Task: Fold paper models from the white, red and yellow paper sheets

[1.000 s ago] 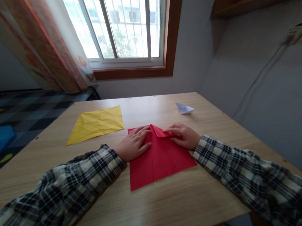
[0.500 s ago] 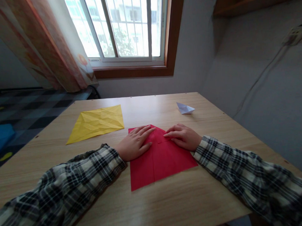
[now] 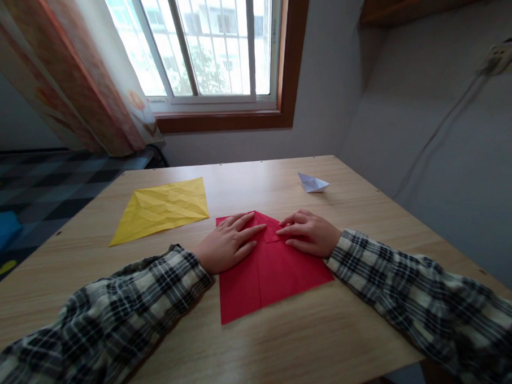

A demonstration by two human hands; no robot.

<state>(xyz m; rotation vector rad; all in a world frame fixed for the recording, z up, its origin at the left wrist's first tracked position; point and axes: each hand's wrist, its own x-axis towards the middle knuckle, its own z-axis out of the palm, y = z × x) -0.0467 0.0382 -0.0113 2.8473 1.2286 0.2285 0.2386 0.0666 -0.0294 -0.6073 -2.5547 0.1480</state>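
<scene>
A sheet of red paper lies flat on the table in front of me, with a crease running down it toward the near edge. Its far right corner is folded inward as a flap. My left hand rests on the far left part of the sheet, fingers spread and pointing to the right. At the folded far right edge, my right hand touches the flap with its fingertips; the fingers are bent and slightly apart. Whether they pinch the paper I cannot tell.
A creased yellow paper sheet lies at the left on the wooden table. Toward the back right stands a small white folded paper boat. Behind the table are a window and a curtain.
The fingers of my left hand have shifted slightly to the right across the red paper. My right hand stays at the folded edge with almost no movement.
</scene>
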